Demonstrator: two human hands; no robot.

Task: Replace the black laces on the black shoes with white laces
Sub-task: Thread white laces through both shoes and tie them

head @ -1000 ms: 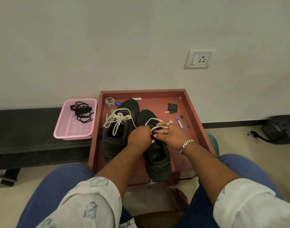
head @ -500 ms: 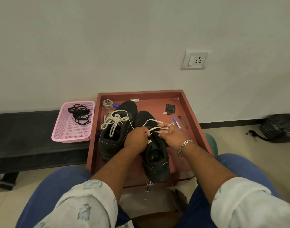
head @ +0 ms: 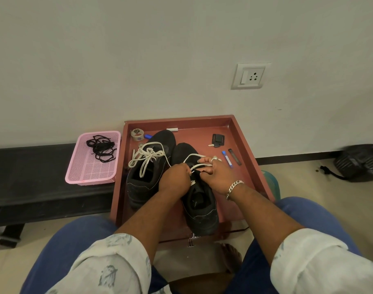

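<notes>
While blue-trousered knees and rolled white sleeves fill the near edge of the head view, both forearms reach forward into a reddish-brown tray (head: 248, 145) set against the wall. On it, the right-hand black shoe (head: 199, 206) lies with its heel toward the person, and both hands meet over its eyelets. Curled into a fist, the left hand (head: 175, 177) pinches a strand of the white lace (head: 195, 155) at the shoe's tongue; the right hand (head: 216, 177), wearing a silver chain bracelet (head: 234, 187) and a ring, grips the same lace just beside it, a loop of it arching toward the toe. Touching this shoe on its left, the other black shoe (head: 148, 177) carries a white lace (head: 148, 154) heaped loosely over its opening. Farther back on the tray lie a blue-and-white pen (head: 228, 159), a dark flat stick (head: 234, 157), a black key fob (head: 217, 140) with a key, and a roll of tape (head: 137, 134). Left of the tray, a pink mesh basket (head: 92, 168) rests on a dark bench (head: 33, 172) and holds the tangled black laces (head: 100, 148). Beyond, a wall socket (head: 250, 75) sits on the pale wall.
</notes>
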